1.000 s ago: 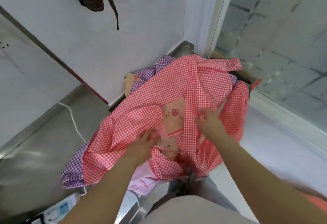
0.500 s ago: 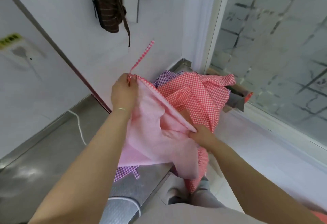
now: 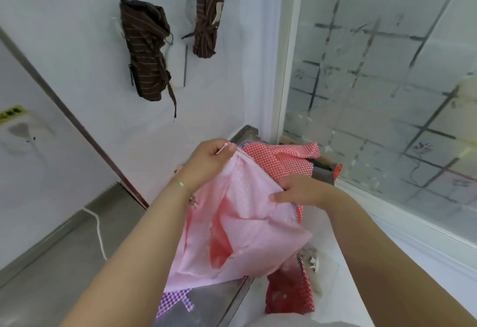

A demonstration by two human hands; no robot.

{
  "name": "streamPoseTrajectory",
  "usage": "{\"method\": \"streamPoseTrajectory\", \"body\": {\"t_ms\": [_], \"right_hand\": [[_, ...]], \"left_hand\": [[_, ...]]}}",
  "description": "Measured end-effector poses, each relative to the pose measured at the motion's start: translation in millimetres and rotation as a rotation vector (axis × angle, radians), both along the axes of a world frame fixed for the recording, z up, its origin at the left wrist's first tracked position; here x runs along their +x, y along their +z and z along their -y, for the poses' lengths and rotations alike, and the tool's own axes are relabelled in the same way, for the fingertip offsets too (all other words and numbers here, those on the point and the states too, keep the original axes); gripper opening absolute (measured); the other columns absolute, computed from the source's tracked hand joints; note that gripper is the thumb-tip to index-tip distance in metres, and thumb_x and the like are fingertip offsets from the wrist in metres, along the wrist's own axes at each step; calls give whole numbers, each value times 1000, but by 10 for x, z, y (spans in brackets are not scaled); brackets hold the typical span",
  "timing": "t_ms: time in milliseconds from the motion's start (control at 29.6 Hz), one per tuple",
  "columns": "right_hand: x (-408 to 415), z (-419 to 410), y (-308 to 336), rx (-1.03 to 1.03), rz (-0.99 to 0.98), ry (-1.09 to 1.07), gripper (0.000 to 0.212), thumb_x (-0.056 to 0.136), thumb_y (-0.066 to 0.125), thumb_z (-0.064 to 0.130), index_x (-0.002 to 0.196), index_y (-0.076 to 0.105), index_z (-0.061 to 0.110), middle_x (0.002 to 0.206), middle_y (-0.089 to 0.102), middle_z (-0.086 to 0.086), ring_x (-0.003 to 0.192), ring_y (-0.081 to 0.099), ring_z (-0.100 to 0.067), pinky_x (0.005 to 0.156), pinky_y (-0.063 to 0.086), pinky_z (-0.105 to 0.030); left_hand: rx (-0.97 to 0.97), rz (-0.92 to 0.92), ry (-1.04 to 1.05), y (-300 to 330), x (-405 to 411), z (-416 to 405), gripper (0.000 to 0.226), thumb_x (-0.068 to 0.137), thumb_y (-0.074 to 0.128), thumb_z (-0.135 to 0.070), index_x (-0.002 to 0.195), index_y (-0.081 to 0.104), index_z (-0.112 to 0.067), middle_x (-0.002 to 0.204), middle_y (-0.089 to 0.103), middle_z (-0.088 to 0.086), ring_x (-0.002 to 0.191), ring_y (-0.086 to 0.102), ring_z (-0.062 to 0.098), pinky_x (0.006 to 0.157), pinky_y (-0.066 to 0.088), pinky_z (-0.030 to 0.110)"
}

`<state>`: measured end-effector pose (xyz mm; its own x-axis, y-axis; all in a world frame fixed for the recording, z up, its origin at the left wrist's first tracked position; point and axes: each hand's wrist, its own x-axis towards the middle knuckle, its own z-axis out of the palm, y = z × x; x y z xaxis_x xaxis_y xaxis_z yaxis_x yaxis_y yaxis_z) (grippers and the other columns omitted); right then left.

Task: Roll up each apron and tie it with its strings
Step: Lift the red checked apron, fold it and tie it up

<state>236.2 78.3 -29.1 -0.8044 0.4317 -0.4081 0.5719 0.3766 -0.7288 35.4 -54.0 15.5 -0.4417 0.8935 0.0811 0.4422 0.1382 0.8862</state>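
The red-checked apron (image 3: pixel 240 223) hung between the two hands above the front edge of the steel table (image 3: pixel 51 275), its pale pink underside turned towards the camera and its lower end drooping over that edge. The left hand (image 3: pixel 209 159) was raised, fingers curled, pinching the apron's top corner between thumb and fingertips. The right hand (image 3: pixel 296 192) sat lower and towards the table's right end, thumb laid across the pink face and fingers tucked behind, gripping the cloth along its hem. A thin bracelet (image 3: pixel 182 184) ringed the left wrist. Behind the right hand, more red-checked cloth (image 3: pixel 281 159) lay bunched in the table's far right corner, touching the held apron, so where one piece ended could not be told. Another fold of red check (image 3: pixel 289 298) hung below the front edge. A purple-checked apron (image 3: pixel 175 301) showed beneath the pink cloth near the front edge, mostly covered by it. A white cord (image 3: pixel 99 233) ran across the table's left part, well apart from the hands. On the wall beyond the far edge hung two brown striped bundles: a loose one (image 3: pixel 147 53) with a dangling strap, and a tighter roll (image 3: pixel 207 14) tied round its middle. A frosted glass panel (image 3: pixel 387 81) stood along the right side.
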Motion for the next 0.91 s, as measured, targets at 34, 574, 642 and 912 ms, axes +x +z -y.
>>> {"method": "streamPoseTrajectory", "body": {"t_ms": [34,574,642,912], "right_hand": [[25,-33,-21,-20,-33,-8,55,83,66,52,88,63,-2,82,59,-12,77,53,-26,72,41,-37],[95,-69,319,-222,-530,-257,50,77,63,46,72,53,-2,61,36,-6,54,34,-14,52,30,-18],[128,-107,279,-249,-486,-269,43,76,67,44,72,67,2,61,55,-3,53,47,-9,53,37,-19],[250,-479,76,86,-173,-299,12,76,57,21,67,64,15,65,52,0,65,46,-19,65,37,-39]], "left_hand": [[-24,-30,25,42,-70,8,36,99,52,-24,72,52,1,63,45,-6,59,36,8,57,29,26],[78,448,101,6,-69,-131,27,95,59,-26,76,67,-8,71,50,6,66,40,16,60,31,26],[101,438,198,-4,-127,-158,29,95,60,-26,75,66,-5,68,52,4,64,44,13,62,35,24],[55,419,661,-75,-449,-233,18,92,57,-24,83,65,-10,88,60,7,80,52,19,77,46,33]]}}
